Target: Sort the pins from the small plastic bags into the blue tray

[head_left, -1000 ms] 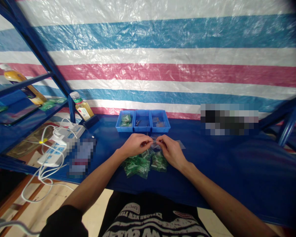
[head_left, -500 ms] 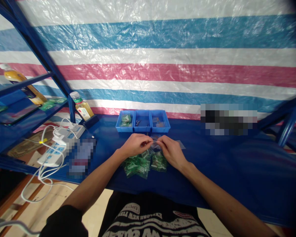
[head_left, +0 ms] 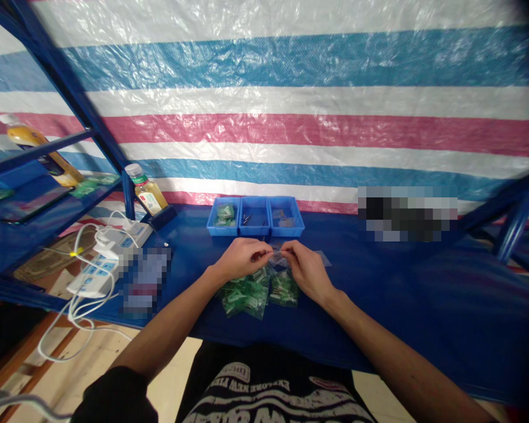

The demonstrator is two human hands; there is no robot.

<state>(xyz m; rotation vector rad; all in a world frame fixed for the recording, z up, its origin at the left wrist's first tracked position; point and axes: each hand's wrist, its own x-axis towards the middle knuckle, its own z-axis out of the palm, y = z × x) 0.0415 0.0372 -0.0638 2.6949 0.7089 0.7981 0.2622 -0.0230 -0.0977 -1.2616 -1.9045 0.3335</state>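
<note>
Left hand [head_left: 245, 258] and right hand [head_left: 307, 268] nearly met, drawn inward, anything pinched too small to tell, clear plastic [head_left: 277, 262] just below; green packets [head_left: 242, 298] at their seven o'clock looked finished, small parts [head_left: 247, 220] in blue trays [head_left: 254, 231] at twelve unused, work seemingly partway.

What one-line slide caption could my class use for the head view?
Left hand and right hand, fingertips pinched, nearly meet beyond piled green packets, before three blue trays.

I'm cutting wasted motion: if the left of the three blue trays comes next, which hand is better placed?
Probably the left hand: it is nearer the left tray, while the right hand is farther right. Both are pinching, though.
</note>
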